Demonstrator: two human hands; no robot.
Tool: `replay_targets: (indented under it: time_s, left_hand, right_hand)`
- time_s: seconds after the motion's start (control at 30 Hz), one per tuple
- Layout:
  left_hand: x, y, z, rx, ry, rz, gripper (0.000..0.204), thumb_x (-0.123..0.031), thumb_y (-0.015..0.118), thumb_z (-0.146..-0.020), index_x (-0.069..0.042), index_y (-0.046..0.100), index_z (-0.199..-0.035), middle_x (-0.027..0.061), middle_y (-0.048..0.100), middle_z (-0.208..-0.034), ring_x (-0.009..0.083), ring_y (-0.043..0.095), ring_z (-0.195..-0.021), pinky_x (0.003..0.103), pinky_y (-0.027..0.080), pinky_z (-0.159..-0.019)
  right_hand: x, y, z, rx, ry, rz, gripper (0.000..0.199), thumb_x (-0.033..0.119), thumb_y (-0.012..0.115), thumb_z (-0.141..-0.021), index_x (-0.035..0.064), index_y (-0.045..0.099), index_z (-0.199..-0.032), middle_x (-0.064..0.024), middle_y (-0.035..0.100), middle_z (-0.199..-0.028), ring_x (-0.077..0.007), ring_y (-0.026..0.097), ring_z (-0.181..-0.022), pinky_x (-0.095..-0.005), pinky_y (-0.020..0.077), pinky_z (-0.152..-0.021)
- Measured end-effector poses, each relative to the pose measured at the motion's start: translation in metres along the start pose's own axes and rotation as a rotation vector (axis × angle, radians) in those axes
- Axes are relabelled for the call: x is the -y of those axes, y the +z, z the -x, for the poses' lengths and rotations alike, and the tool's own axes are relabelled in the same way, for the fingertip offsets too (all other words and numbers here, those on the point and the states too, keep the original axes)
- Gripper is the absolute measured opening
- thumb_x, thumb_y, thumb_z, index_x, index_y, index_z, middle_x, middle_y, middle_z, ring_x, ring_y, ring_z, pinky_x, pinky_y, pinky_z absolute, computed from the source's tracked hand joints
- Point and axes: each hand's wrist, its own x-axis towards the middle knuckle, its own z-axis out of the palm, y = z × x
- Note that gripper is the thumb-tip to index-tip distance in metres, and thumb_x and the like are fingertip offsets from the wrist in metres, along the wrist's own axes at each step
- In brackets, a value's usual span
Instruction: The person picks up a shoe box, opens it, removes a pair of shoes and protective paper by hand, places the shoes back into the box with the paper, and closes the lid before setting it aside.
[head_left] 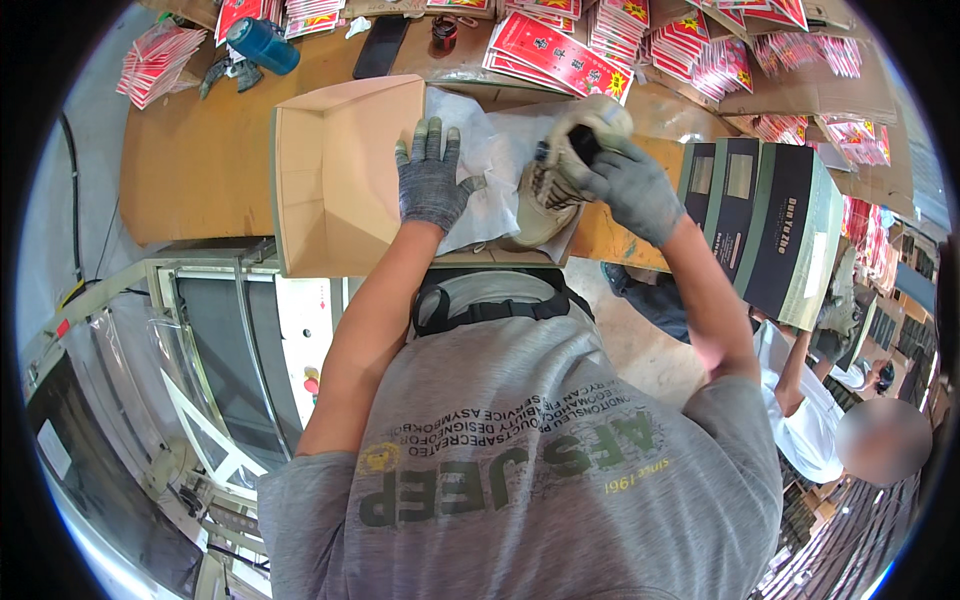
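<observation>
My left hand (433, 180), in a grey glove, lies flat with fingers spread on white tissue paper (478, 135) in an open cardboard shoe box (340, 170). A beige lace-up shoe (548, 200) is tilted over the right part of the box, its dark opening toward the far right. My gloved right hand (637, 192) has its bent fingers gripping the shoe at the edge of that opening. The thumb is hidden, and the hand is slightly blurred.
Stacked dark green and black shoe boxes (770, 225) stand at the right. Along the far edge lie red packets (560, 58), a black phone (381, 47), a small red jar (446, 35) and a blue bottle (263, 46). A co-worker in white (805, 420) is at the right; a metal-framed machine (215, 350) stands left.
</observation>
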Motion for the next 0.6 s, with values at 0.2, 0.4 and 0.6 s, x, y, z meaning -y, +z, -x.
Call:
replay_targets:
  time_s: [0.2, 0.4, 0.6]
  left_hand:
    - [-0.001, 0.001, -0.002, -0.016, 0.009, -0.083, 0.091, -0.065, 0.062, -0.084, -0.010, 0.040, -0.153, 0.0160, 0.026, -0.163, 0.0349, 0.018, -0.153, 0.059, 0.010, -0.122]
    - [-0.012, 0.000, -0.005, 0.083, -0.007, -0.159, 0.095, -0.071, 0.059, -0.083, -0.014, 0.037, -0.156, 0.0157, 0.023, -0.165, 0.0361, 0.015, -0.154, 0.060, 0.006, -0.122]
    - [-0.024, 0.000, -0.008, 0.088, -0.003, -0.281, 0.100, -0.076, 0.060, -0.080, -0.014, 0.039, -0.155, 0.0161, 0.025, -0.164, 0.0346, 0.016, -0.153, 0.057, 0.012, -0.122]
  right_hand:
    - [0.050, 0.026, 0.073, -0.400, 0.356, 0.131, 0.047, 0.015, 0.072, -0.077, 0.0137, 0.067, -0.124, -0.0070, 0.069, -0.094, -0.0256, 0.067, -0.093, -0.0419, 0.0482, -0.098]
    - [0.064, 0.024, 0.115, -0.741, 0.880, -0.033, 0.062, 0.003, 0.083, -0.070, 0.0041, 0.064, -0.130, -0.0109, 0.071, -0.097, -0.0301, 0.067, -0.088, -0.0391, 0.0536, -0.084]
    - [0.076, 0.098, 0.101, -0.722, 1.002, -0.098, 0.054, 0.012, 0.074, -0.082, 0.0089, 0.059, -0.134, -0.0174, 0.069, -0.101, -0.0349, 0.068, -0.092, -0.0468, 0.0539, -0.085]
